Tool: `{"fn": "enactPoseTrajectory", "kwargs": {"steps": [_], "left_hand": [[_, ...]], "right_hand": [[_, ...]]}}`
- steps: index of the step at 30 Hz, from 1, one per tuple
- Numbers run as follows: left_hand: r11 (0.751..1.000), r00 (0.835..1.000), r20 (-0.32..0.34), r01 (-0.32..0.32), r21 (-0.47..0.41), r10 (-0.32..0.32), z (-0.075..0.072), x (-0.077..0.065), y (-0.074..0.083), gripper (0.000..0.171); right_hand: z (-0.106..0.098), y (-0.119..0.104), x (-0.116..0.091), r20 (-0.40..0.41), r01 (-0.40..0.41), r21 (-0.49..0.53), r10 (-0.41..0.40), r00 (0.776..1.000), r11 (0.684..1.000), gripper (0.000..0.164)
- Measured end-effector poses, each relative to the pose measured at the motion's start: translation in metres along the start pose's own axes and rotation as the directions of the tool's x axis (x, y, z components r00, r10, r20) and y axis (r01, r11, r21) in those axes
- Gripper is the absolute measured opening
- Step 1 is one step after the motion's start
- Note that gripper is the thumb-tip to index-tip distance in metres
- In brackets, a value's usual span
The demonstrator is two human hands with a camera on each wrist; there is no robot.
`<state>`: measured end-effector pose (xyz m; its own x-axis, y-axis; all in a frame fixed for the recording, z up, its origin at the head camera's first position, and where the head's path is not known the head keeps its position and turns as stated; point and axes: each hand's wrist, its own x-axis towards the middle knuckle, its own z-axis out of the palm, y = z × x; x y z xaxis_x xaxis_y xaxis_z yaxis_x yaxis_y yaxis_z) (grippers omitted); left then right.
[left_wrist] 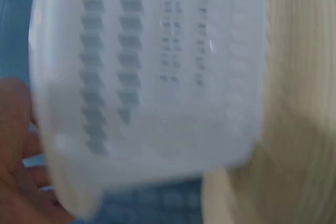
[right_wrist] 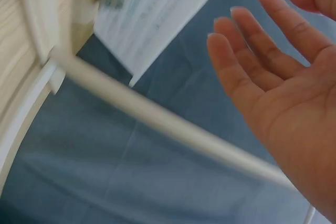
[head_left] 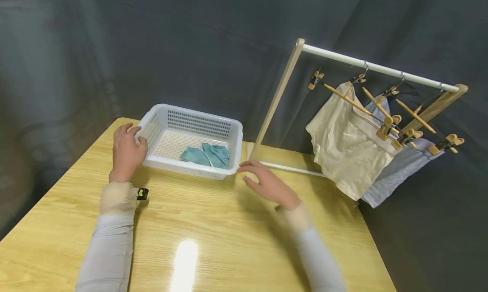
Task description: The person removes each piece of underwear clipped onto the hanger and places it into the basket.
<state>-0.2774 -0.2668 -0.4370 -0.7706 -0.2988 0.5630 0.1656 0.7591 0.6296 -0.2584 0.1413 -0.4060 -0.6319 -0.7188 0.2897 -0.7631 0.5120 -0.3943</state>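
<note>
A white plastic basket (head_left: 194, 171) with slotted walls stands on the wooden table, with a crumpled teal cloth (head_left: 207, 156) inside. My left hand (head_left: 127, 150) is at the basket's left end, its loosely bent fingers close to the rim. In the left wrist view, that hand (left_wrist: 21, 161) lies beside the basket's blurred wall (left_wrist: 173, 103); some fingers pass behind the rim. My right hand (head_left: 268, 184) is by the front right corner, fingers extended. The right wrist view shows this hand (right_wrist: 283, 72) spread, holding nothing, apart from the basket (right_wrist: 157, 19).
Right of the basket stands a rack with a wooden post (head_left: 280, 88) and white top bar (head_left: 343, 59). Clip hangers carry cream shorts (head_left: 347, 139) and grey-blue shorts (head_left: 400, 169). One hanger clip (head_left: 315, 80) sticks out near the post. Dark curtain (head_left: 213, 46) hangs behind.
</note>
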Motion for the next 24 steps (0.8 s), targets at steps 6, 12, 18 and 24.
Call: {"fn": "enactPoseTrajectory", "kwargs": {"steps": [6,12,18,24], "left_hand": [[0.982,0.982,-0.08,-0.175,-0.072,0.169,0.023,-0.007,0.051,0.031],[0.923,0.975,0.105,-0.148,-0.355,0.197,0.06,-0.02,0.109,0.031],[0.861,0.943,0.232,-0.097,-0.499,0.241,0.093,-0.031,0.15,0.033],[0.796,0.944,0.217,-0.072,-0.601,0.25,0.124,-0.035,0.18,0.036]], "right_hand": [[-0.022,0.012,-0.036,-0.009,-0.086,0.004,0.086,0.996,0.996,0.031],[-0.053,0.014,-0.069,-0.092,-0.199,0.04,0.202,0.975,0.979,0.03],[-0.082,0.009,-0.099,-0.208,-0.267,0.071,0.276,0.938,0.961,0.027],[-0.111,-0.008,-0.116,-0.365,-0.308,-0.003,0.286,0.886,0.951,0.022]]}}
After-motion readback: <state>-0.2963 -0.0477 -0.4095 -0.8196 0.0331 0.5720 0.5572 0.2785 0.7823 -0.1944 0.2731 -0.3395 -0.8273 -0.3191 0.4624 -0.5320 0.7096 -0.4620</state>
